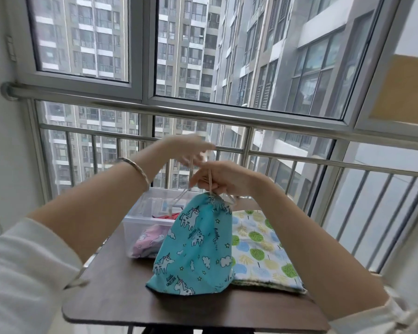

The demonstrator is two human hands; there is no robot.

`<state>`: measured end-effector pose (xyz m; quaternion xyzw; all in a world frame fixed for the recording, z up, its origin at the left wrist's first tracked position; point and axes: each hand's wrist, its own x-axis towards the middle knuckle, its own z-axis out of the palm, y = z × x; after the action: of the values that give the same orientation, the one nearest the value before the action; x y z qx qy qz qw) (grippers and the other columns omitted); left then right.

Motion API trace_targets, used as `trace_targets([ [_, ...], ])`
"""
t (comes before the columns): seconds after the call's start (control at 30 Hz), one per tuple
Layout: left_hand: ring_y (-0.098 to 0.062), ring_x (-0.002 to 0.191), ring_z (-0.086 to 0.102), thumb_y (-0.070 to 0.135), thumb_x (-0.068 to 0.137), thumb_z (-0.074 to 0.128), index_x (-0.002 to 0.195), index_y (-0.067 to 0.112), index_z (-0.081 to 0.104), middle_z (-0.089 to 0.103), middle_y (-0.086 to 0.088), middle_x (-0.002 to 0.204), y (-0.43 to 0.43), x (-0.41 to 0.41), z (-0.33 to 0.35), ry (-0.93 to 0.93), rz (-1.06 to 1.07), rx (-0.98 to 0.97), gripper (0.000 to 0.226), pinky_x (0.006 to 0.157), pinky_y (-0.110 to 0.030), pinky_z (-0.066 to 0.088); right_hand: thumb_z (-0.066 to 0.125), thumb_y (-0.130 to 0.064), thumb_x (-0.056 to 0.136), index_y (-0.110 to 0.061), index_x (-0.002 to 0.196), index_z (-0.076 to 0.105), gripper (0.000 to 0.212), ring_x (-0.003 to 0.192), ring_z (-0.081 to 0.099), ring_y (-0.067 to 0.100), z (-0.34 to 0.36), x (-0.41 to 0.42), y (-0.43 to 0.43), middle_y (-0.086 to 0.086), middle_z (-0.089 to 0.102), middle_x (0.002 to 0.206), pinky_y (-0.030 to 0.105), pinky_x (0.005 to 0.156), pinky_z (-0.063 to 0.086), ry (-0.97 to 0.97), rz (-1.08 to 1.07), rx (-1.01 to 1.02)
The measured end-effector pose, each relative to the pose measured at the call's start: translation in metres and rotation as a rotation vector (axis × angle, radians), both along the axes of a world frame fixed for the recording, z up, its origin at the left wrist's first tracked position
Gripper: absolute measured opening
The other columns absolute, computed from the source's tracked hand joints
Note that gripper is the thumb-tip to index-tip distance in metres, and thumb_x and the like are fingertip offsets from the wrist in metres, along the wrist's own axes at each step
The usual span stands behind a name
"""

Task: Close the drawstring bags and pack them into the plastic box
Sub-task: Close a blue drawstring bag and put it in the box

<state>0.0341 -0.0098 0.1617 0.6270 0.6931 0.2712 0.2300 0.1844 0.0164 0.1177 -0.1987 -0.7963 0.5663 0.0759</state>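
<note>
Teal bag (198,249) hangs upright under the right hand (225,177), which pinches its cords; left hand (191,145) above is blurred, grip unclear; plastic box (135,219) just left.

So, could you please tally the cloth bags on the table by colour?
Teal bag: 1
Tree-print bag: 1
Pink bag, in the box: 1
Red cloth, in the box, mostly hidden: 1
Total: 4

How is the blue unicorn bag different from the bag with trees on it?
The unicorn bag is teal with white unicorns; the tree bag is pale with green, blue and yellow trees. The unicorn bag stands, its bunched top held by the right hand; the tree bag lies flat. Both are printed cloth.
</note>
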Motion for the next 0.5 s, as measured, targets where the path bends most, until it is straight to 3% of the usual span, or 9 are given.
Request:
trace_targets([
  [0.07,-0.013,0.070,0.056,0.034,0.095,0.051,0.085,0.007,0.057,0.061,-0.006,0.085,0.007,-0.005,-0.018,0.345,0.128,0.007,0.029,0.060,-0.023,0.051,0.022,-0.040,0.104,-0.007,0.096,0.065,0.054,0.053,0.029,0.009,-0.006,0.003,0.002,-0.003,0.045,0.065,0.018,0.046,0.025,0.043,-0.003,-0.076],
  [0.1,-0.013,0.064,0.053,0.034,0.095,0.052,0.083,0.006,0.058,0.059,-0.005,0.079,0.007,-0.006,-0.025,0.361,0.169,0.051,0.031,0.055,-0.022,0.048,0.021,-0.041,0.104,-0.006,0.099,0.064,0.056,0.053,0.031,0.008,-0.008,0.004,0.003,-0.003,0.046,0.065,0.017,0.045,0.026,0.054,-0.005,-0.102],
  [0.2,-0.020,0.070,0.059,0.046,0.098,0.040,0.099,-0.002,0.063,0.062,-0.008,0.080,0.002,-0.003,-0.035,0.040,0.119,0.173,0.053,0.071,-0.032,0.057,0.021,-0.044,0.103,0.005,0.115,0.057,0.062,0.052,0.033,0.008,-0.010,0.004,0.005,-0.003,0.051,0.065,0.017,0.045,0.027,0.113,-0.080,-0.129],
  [0.3,-0.024,0.081,0.062,0.056,0.098,0.023,0.115,0.002,0.060,0.063,-0.014,0.089,-0.021,0.009,-0.042,-0.314,-0.124,0.026,0.068,0.081,-0.036,0.055,0.025,-0.044,0.103,0.007,0.124,0.053,0.062,0.050,0.036,0.007,-0.013,0.001,0.008,-0.004,0.052,0.062,0.016,0.044,0.029,0.181,-0.217,-0.151],
  [0.37,-0.020,0.072,0.056,0.060,0.095,0.019,0.119,0.011,0.061,0.061,-0.008,0.083,-0.032,0.015,-0.050,-0.325,-0.176,0.058,0.069,0.068,-0.028,0.052,0.028,-0.045,0.103,-0.002,0.116,0.058,0.054,0.048,0.038,0.007,-0.014,-0.002,0.008,-0.003,0.052,0.063,0.016,0.043,0.031,0.205,-0.281,-0.153],
  [0.43,-0.010,0.057,0.042,0.064,0.089,0.020,0.122,0.015,0.059,0.060,0.001,0.079,-0.033,0.018,-0.056,-0.282,-0.154,0.128,0.071,0.048,-0.018,0.038,0.032,-0.042,0.103,-0.005,0.106,0.059,0.046,0.046,0.041,0.006,-0.013,-0.002,0.004,-0.001,0.052,0.068,0.016,0.042,0.033,0.215,-0.350,-0.127],
  [0.5,-0.005,0.048,0.033,0.068,0.081,0.024,0.124,0.016,0.056,0.055,0.004,0.070,-0.033,0.019,-0.061,-0.275,-0.144,0.104,0.075,0.038,-0.015,0.029,0.036,-0.037,0.102,-0.006,0.094,0.058,0.038,0.042,0.045,0.004,-0.011,-0.001,0.000,0.002,0.052,0.073,0.016,0.042,0.035,0.211,-0.410,-0.082],
])
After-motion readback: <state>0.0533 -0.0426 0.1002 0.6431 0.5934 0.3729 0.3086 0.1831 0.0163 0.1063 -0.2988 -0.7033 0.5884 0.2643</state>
